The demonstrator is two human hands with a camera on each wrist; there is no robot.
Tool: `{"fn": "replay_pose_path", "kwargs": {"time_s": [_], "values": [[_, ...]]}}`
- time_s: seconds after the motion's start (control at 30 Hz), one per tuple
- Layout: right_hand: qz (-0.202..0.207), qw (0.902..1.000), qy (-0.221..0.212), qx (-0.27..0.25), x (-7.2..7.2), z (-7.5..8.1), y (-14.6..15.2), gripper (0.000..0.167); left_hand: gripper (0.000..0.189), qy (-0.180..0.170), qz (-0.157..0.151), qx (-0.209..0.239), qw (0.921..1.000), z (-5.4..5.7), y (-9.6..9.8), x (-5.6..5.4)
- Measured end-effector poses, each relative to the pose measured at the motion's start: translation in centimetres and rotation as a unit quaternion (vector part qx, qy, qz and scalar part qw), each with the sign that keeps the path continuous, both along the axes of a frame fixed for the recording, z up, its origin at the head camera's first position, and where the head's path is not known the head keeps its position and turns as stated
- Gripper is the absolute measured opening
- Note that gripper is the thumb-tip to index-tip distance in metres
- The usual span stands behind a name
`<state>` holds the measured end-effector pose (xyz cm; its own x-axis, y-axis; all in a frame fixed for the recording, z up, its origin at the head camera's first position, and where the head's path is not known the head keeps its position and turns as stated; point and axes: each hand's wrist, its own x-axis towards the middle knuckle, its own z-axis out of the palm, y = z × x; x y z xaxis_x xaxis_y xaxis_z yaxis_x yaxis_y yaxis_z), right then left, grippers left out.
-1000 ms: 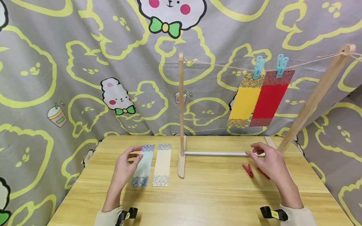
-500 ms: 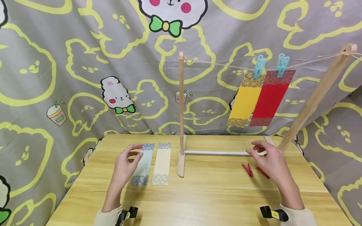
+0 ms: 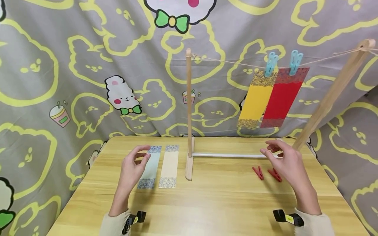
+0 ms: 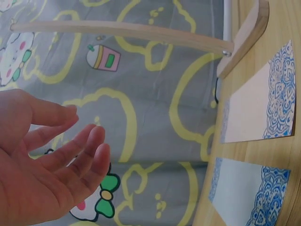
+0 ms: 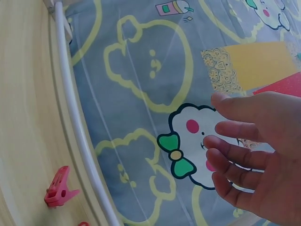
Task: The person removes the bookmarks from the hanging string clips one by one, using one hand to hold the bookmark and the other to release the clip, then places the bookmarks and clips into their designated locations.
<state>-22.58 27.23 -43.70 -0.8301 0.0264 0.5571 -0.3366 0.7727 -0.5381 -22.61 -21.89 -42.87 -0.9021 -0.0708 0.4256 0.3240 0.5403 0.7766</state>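
Observation:
My left hand [image 3: 133, 165] hovers beside a pale blue strip [image 3: 151, 167] with lace-patterned ends, fingers loosely bent and holding nothing. To its right lies a cream strip [image 3: 169, 167] with similar blue patterned ends. My right hand [image 3: 284, 162] is held in the air over the right part of the table, its fingers relaxed around nothing. Near it on the wood lie two red clothespins, one [image 3: 258, 173] lying left of the other [image 3: 275, 175]. A yellow strip [image 3: 256, 98] and a red strip [image 3: 284, 98] hang from a string, each under a light blue clothespin [image 3: 271, 64].
A wooden rack stands on the table [image 3: 206, 203], with a left post [image 3: 189, 105], a right post [image 3: 333, 93] and a white crossbar [image 3: 227, 155] low between them. The string [image 3: 230, 62] spans the post tops. A patterned curtain [image 3: 97, 59] hangs behind.
The right hand has shifted slightly to the right, so the second red clothespin shows more fully. The left hand stays nearly still. The head view has tilted down a little.

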Motion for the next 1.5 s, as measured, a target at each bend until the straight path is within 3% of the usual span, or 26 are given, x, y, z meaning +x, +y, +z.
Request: {"fn": "replay_pose_path", "kwargs": {"time_s": [0.67,1.0,1.27,1.5], "values": [[0.005,0.9995,0.031,0.001,0.1,1.1,-0.5,0.034,0.027,0.010,-0.021,0.029,0.9993,-0.7,1.5,0.0],[-0.011,0.9994,0.033,-0.005,0.6,2.1,-0.7,0.036,0.024,0.041,-0.038,0.011,0.9984,0.1,3.0,-0.4],[-0.004,0.9988,0.047,-0.010,0.7,2.6,-1.0,0.035,0.022,0.054,-0.046,0.028,0.9971,0.7,3.8,-0.6],[-0.008,0.9982,0.058,-0.012,0.9,3.1,-1.2,0.036,0.023,0.047,-0.070,0.036,0.9958,1.5,5.1,-0.4]]}}
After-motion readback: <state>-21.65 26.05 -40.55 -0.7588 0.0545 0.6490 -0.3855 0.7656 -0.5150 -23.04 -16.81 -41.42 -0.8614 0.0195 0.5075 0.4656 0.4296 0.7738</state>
